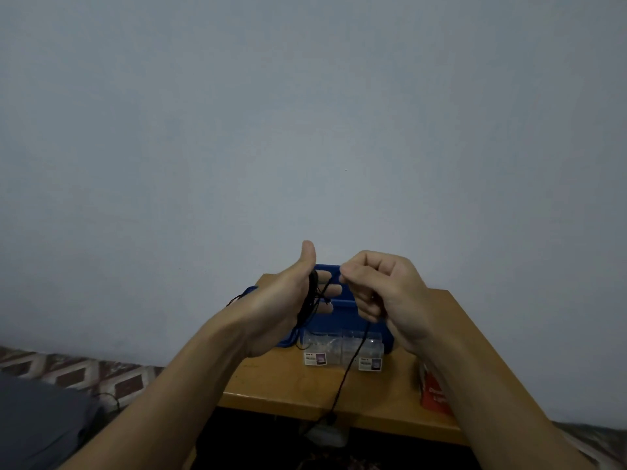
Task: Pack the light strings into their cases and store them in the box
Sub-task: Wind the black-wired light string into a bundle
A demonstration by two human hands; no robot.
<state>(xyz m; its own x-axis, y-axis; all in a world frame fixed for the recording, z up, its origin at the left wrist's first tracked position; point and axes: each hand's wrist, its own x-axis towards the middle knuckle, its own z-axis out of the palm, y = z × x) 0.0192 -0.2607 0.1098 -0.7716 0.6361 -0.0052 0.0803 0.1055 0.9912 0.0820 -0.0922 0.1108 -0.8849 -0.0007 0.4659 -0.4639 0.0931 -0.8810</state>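
One black light string is in play, shared between two bare hands raised over a small orange-brown wooden table.

The left hand stands edge-on with the thumb pointing up and the fingers straight. Several turns of the string are wound into a coil round the palm, so the hand carries the coil without gripping it. One loose end trails off behind the wrist.

The right hand is just beside it, curled into a fist, with thumb and forefinger pinching the string. From under this fist a single strand drops across the table front, past the edge, to a small pale block hanging below. The view is too blurred there to tell what the block is; it may be the string's battery pack.

One blue plastic box sits at the back of the table against a pale grey-blue wall, largely hidden by the hands.

In front of the box, touching it or nearly so, stand two clear plastic cases side by side, each with one small printed label on its near face. The hanging strand crosses in front of the right-hand one.

One red carton with white lettering rests at the table's right edge, partly behind the right forearm.
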